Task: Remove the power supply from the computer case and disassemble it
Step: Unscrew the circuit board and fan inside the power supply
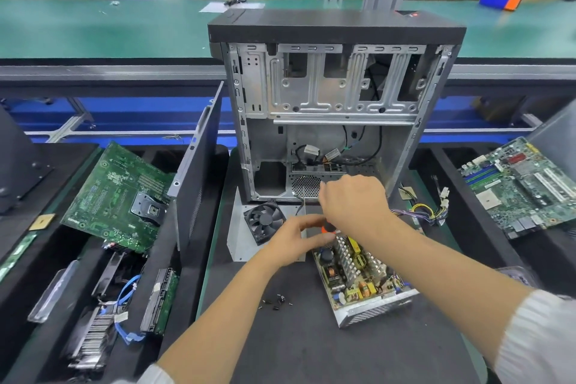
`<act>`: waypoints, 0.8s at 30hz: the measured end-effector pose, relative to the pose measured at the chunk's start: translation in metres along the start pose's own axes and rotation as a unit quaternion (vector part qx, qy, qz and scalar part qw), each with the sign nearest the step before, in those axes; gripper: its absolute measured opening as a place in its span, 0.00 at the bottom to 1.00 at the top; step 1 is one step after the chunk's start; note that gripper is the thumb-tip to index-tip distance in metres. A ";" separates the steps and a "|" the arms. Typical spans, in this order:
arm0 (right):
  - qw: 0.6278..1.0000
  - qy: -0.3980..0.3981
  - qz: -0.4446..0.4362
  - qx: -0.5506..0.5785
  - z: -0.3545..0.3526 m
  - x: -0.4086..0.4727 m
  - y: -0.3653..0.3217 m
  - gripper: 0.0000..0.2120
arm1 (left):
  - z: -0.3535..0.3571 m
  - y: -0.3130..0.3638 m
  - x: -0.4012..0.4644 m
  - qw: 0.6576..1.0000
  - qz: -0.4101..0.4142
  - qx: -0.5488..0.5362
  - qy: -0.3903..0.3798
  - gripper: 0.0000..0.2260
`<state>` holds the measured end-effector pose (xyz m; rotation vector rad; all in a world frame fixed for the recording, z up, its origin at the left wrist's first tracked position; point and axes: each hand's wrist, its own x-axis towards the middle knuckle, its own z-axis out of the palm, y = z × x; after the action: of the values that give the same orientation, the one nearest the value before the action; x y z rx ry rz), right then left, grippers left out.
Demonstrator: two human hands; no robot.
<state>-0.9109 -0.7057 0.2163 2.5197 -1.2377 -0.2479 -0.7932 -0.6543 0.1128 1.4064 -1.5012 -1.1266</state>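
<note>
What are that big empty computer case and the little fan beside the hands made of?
The computer case looks like bare sheet metal inside: dull silver, stamped ribs and holes; its top panel looks matte black, possibly plastic. The fan seems moulded black plastic, slightly glossy blades.

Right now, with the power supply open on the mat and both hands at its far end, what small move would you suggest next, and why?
Probably seat the screwdriver on a board screw at the power supply's far end. Its lid with fan is already off, loose screws lie on the mat, and the board remains in its housing. The right hand grips the tool; the left hand steadies it.
</note>
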 end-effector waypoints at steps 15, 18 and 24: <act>0.981 -0.040 -0.185 -0.037 -0.006 0.003 0.009 0.09 | -0.001 0.002 0.009 0.999 -0.004 -0.006 0.052 0.10; 0.965 0.015 -0.261 0.007 0.005 0.000 0.018 0.14 | 0.007 0.000 0.008 0.997 -0.003 0.022 0.076 0.16; 0.944 -0.014 -0.325 0.057 0.006 0.001 0.037 0.21 | 0.009 0.004 0.007 0.998 -0.041 -0.034 0.044 0.14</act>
<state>-0.9397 -0.7293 0.2236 2.9579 -0.3917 -0.3684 -0.8039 -0.6600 0.1135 1.4644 -1.3417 -1.1395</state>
